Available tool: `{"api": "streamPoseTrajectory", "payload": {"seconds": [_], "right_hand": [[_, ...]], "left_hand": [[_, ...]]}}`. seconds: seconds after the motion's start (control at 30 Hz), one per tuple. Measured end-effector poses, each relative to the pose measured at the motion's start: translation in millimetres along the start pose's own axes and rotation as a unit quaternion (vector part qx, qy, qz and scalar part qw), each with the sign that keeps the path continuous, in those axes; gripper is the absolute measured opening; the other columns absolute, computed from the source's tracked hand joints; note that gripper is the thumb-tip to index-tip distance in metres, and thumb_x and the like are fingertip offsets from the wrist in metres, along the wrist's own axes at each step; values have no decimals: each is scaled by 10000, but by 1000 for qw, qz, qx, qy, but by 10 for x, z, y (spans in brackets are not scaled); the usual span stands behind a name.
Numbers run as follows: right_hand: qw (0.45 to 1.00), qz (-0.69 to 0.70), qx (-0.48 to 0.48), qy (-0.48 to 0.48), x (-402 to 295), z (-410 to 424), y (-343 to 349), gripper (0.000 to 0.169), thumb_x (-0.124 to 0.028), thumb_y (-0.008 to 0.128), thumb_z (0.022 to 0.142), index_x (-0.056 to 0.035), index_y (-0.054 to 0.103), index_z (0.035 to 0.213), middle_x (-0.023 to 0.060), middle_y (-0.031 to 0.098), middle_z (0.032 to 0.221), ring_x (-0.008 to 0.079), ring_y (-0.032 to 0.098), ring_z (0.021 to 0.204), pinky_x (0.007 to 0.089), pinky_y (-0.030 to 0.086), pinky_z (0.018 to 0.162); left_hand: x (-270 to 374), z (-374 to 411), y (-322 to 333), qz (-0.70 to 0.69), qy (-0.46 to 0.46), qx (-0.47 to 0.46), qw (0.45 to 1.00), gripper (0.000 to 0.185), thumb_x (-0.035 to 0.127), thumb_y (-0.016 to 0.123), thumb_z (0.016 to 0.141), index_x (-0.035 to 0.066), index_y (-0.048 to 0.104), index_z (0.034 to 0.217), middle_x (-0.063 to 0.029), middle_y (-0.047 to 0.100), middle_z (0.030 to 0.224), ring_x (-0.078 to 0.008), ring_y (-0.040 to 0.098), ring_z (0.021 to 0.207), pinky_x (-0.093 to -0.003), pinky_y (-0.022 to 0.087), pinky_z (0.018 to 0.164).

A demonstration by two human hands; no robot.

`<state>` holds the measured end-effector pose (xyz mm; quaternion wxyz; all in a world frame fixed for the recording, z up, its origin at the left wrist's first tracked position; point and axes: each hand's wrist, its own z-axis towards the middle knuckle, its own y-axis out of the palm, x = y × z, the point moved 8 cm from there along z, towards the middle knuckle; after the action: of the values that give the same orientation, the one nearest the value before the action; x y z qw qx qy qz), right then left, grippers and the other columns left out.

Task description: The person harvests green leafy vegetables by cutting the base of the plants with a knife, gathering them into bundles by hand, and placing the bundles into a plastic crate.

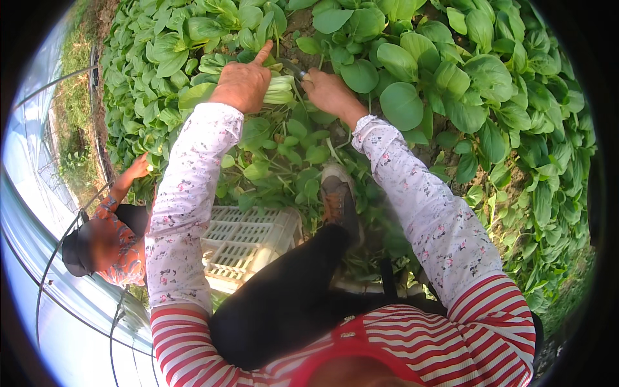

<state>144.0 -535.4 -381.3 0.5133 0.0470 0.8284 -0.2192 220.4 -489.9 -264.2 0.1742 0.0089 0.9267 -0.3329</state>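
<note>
My left hand (244, 83) is closed over a bunch of leafy greens, with its index finger stretched out towards the standing plants. The pale green stems of the bunch (279, 90) stick out on its right side, and leaves show on its left. In my right hand (331, 92) is a small sickle, its handle mostly covered by the fingers. The curved, thin blade (289, 65) points left, close to the base of the plants beside my left hand. Leaves hide part of the blade's tip.
A dense bed of leafy greens (464, 87) spreads ahead and right. A white slatted plastic crate (246, 237) lies left of my shoe (336, 198), amid low plants. Another person (113, 242) reaches into the bed at far left, near the plastic-sheet greenhouse wall (29, 271).
</note>
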Motion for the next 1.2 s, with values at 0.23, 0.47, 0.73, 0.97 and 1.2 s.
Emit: {"api": "streamPoseTrajectory", "payload": {"seconds": [0.23, 0.47, 0.73, 0.97, 1.2], "right_hand": [[997, -81, -16, -7, -94, -54, 122, 282, -183, 481, 863, 46, 538, 1015, 280, 628, 897, 430, 606, 871, 497, 466, 785], [993, -107, -49, 3, -159, -103, 240, 261, -74, 427, 824, 70, 515, 1024, 288, 630, 918, 428, 616, 892, 506, 475, 793], [981, -184, -40, -33, -240, -169, 147, 264, -66, 464, 784, 55, 558, 1000, 276, 639, 918, 381, 641, 871, 467, 502, 763], [995, -100, 13, -23, 275, -570, 37, 252, -175, 611, 798, -15, 595, 993, 152, 653, 775, 303, 645, 734, 424, 489, 648], [871, 481, -100, -23, -313, -581, -2, 434, -113, 724, 771, -62, 574, 1175, -37, 514, 824, 37, 405, 525, 193, 315, 446]], "left_hand": [[-192, 3, 387, -20, -47, -36, 998, 366, 101, 649, 712, 14, 623, 1067, -149, 347, 1444, -269, 636, 1003, -360, 510, 832], [-151, -38, 554, -53, -40, -21, 998, 257, 59, 600, 705, 8, 645, 953, -139, 500, 1303, -274, 657, 925, -358, 520, 801], [-22, -116, 583, -134, -22, -32, 990, 299, 63, 636, 663, 16, 629, 959, -126, 539, 1198, -300, 645, 912, -386, 518, 784], [-223, -464, 413, -327, 38, 100, 939, 424, 76, 688, 598, 10, 613, 1010, -118, 542, 1162, -322, 595, 974, -383, 486, 843], [-144, -1062, 336, -621, 95, 36, 777, 739, 21, 704, 586, 35, 443, 1277, -88, 557, 1137, -166, 533, 1036, -282, 407, 919]]}}
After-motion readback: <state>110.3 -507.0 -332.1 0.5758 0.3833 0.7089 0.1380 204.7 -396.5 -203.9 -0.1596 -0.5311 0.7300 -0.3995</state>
